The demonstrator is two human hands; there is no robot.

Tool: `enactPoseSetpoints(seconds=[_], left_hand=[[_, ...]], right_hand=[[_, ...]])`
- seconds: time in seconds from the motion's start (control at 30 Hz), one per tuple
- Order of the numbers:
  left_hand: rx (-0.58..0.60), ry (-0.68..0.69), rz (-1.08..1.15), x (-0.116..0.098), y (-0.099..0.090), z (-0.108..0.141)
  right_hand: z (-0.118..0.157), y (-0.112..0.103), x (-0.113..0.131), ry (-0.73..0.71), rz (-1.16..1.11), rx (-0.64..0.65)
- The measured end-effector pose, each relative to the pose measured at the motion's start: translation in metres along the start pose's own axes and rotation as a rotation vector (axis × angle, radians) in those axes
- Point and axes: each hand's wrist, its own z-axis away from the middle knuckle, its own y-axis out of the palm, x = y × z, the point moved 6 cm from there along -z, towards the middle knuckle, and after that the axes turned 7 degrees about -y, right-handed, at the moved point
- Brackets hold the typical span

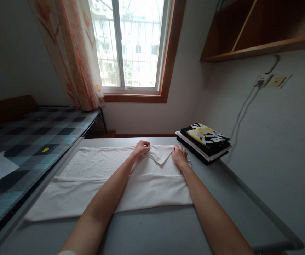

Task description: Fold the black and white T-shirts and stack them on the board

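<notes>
A white garment [88, 194], probably a shirt, lies spread across the grey table, its far side folded over lengthwise. Both hands are at its far right part. My left hand [142, 148] pinches the cloth near the far edge, left of a small triangular flap. Right of that flap, my right hand [179, 155] is closed on the cloth close to the garment's right end. Between the hands the flap's point faces toward me. The fingertips are partly hidden by the hands and fabric.
A stack of folded clothes [204, 141] sits at the table's far right, beside the wall. A bed with a checked sheet [62, 122] stands left of the table [157, 233]. Cables [241, 113] hang from the wall socket [264, 80]. A wooden shelf [264, 44] juts out above.
</notes>
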Motion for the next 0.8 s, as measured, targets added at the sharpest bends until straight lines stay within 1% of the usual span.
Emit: enactPoseSetpoints(seconds=[0.07,0.13,0.17,0.23,0.3,0.33,0.4,0.47,0.53,0.6,0.7,0.77,0.8], left_hand=[[-0.027,0.023,-0.015,-0.001,-0.002,0.0],[-0.034,0.073,-0.05,-0.003,-0.002,0.002],[-0.024,0.12,-0.087,-0.004,-0.001,0.003],[-0.008,0.238,-0.2,-0.008,0.004,0.007],[-0.027,0.327,-0.333,-0.01,0.008,0.013],[-0.047,0.341,-0.387,-0.01,0.008,0.015],[-0.079,0.33,-0.475,-0.007,0.005,0.019],[-0.085,0.313,-0.538,0.0,-0.007,0.022],[-0.087,0.301,-0.586,0.014,-0.031,0.025],[-0.106,0.287,-0.624,0.036,-0.07,0.029],[-0.177,0.238,-0.717,0.078,-0.149,0.04],[-0.175,0.178,-0.796,0.106,-0.201,0.052],[-0.162,0.149,-0.824,0.118,-0.223,0.059]], right_hand=[[0.006,-0.005,0.009,-0.067,0.056,-0.075],[0.011,-0.006,0.024,-0.2,0.099,-0.099],[0.013,-0.004,0.031,-0.279,0.113,-0.073],[0.016,0.006,0.041,-0.383,0.126,0.046],[0.017,0.017,0.041,-0.377,0.131,0.175],[0.016,0.021,0.038,-0.354,0.132,0.217],[0.014,0.026,0.033,-0.323,0.136,0.251],[0.011,0.027,0.03,-0.319,0.14,0.253],[0.009,0.026,0.028,-0.316,0.138,0.253],[0.008,0.025,0.026,-0.31,0.134,0.252],[0.007,0.026,0.023,-0.304,0.134,0.236],[0.006,0.026,0.022,-0.307,0.135,0.212],[0.006,0.025,0.021,-0.314,0.135,0.199]])
